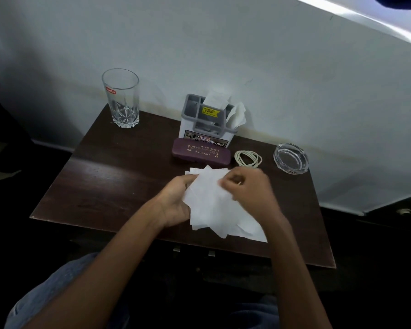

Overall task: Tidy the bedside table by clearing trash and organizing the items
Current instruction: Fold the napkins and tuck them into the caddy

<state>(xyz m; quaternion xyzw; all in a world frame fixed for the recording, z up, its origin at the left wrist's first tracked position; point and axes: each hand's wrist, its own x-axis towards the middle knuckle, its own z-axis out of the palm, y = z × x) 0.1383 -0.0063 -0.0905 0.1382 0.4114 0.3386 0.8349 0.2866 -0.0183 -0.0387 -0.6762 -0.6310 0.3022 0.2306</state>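
Since the sheets fan out unevenly, tissues [211,205]: near centre of table [105,186], probably being squared into one stack.
Left hand [176,200]: grips the stack's left edge to steady it.
Right hand [249,193]: blurred; curled fingers appear to pinch the top sheets.
Holder [207,119]: far centre, tissues inside; likely destination.
Case [201,154]: touching holder's near side.
Cable [248,159], ashtray [291,157]: right of case.
Glass [121,98]: far left, upright.
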